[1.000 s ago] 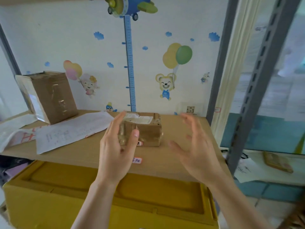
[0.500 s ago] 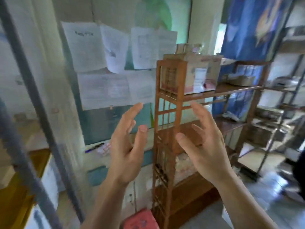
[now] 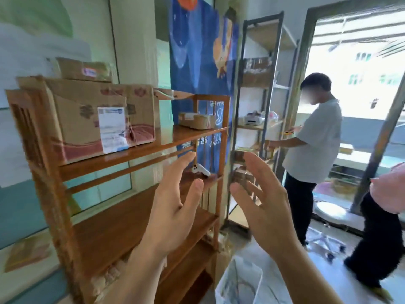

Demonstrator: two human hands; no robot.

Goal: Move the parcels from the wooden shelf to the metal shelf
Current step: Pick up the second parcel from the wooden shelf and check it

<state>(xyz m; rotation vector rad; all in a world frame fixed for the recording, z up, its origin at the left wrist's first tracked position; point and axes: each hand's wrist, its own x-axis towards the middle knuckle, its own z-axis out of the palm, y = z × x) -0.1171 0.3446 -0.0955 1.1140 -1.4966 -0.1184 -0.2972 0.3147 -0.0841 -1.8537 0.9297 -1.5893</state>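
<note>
The wooden shelf (image 3: 135,150) fills the left half of the head view. On its top board stands a large cardboard parcel (image 3: 87,119) with a white label, a smaller parcel (image 3: 84,70) lying on top of it, and a small flat parcel (image 3: 196,120) at the right end. My left hand (image 3: 173,202) and my right hand (image 3: 260,202) are raised in front of the shelf's middle boards, palms facing each other, fingers spread, holding nothing. Both hands are below and apart from the parcels.
A tall metal shelf (image 3: 260,106) stands behind the wooden one, holding boxes and small items. A person in a white T-shirt (image 3: 315,145) works at it. Another person's arm (image 3: 388,189) enters at the right edge. A white bag (image 3: 238,281) lies on the floor below.
The view has swung right, from the metal shelf with the small parcel I let go of, round to the wooden shelf, now closer. Both hands stay raised and empty.
</note>
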